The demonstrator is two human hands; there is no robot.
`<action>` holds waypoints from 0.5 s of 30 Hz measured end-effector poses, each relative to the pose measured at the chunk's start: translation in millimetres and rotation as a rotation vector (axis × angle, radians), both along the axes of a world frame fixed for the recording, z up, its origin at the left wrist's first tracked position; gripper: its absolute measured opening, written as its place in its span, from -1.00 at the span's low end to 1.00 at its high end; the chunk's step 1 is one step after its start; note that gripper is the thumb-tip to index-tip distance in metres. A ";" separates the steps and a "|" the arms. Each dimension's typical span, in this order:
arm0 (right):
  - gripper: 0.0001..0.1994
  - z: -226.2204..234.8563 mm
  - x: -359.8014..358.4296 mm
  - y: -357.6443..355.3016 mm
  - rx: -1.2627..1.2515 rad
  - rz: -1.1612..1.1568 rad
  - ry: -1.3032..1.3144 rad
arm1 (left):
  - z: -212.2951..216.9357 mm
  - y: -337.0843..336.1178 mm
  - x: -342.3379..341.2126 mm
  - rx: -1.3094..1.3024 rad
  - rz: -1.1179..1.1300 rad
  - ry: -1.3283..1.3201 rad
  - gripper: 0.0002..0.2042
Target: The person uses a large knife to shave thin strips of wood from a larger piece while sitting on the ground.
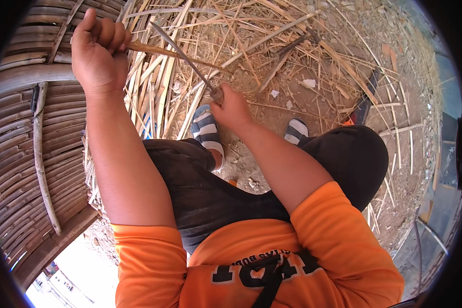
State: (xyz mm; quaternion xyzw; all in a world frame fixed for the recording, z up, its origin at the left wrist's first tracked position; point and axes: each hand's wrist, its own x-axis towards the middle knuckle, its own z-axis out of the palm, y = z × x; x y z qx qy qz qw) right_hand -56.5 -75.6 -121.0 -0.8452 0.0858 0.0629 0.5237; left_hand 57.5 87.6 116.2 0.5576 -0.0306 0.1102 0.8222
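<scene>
My left hand (101,49) is raised at the upper left, its fingers wrapped round one end of a brown split bamboo strip (161,50). From there the strip runs rightward and slightly down, tapering to a thin end. My right hand (232,109) is lower and nearer the middle, closed on the short handle of a knife (186,59). The long narrow blade points up and to the left. It crosses the strip; I cannot tell whether the two touch. Both hands are above the ground in front of my knees.
Loose bamboo slivers (272,31) litter the dirt ground ahead. A slatted bamboo wall (15,128) rises close on my left. My sandalled feet (206,128) are below my hands. A dark flat tool or strip (367,97) lies right of them, and grey-blue panels (449,138) line the far right.
</scene>
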 end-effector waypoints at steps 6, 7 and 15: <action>-0.56 -56.6 -4.5 -35.2 -0.219 -0.012 0.330 | -2.3 13.4 5.7 -0.007 -0.077 -0.025 -0.57; -0.57 -48.1 -6.3 -33.1 -0.203 -0.051 0.306 | -0.6 10.9 4.3 -0.004 -0.058 -0.028 -0.57; -0.65 58.6 21.7 8.8 0.076 0.062 -0.034 | -3.8 11.0 5.5 -0.003 -0.066 -0.019 -0.56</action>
